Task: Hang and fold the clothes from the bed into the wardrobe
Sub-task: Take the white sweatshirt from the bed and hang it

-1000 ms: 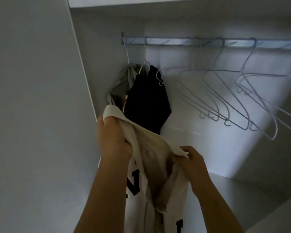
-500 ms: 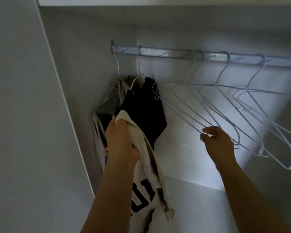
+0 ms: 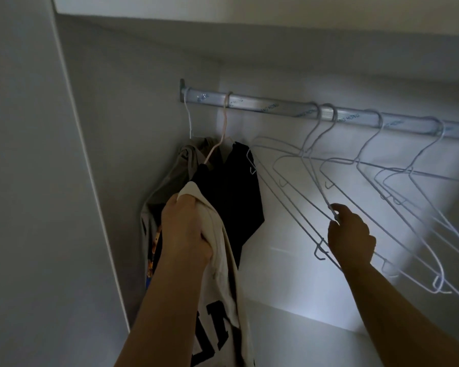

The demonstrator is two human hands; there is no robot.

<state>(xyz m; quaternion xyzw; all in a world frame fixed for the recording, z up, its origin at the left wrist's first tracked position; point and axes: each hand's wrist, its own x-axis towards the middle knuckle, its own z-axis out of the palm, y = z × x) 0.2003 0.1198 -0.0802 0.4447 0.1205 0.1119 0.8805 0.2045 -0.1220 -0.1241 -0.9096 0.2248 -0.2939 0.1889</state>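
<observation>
Right hand [image 3: 350, 235] off shirt [image 3: 223, 300], onto hanger [image 3: 322, 191]

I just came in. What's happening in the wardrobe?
A person is hanging up clothes. The left hand grips a cream shirt with dark letters, not yet on a hanger. The right hand pinches an empty wire hanger on the rail. A grey top and a black top already hang at the rail's left end.

Single head-worn wide-angle view, close in, facing forward and up at the wardrobe rail [image 3: 276, 107].
</observation>
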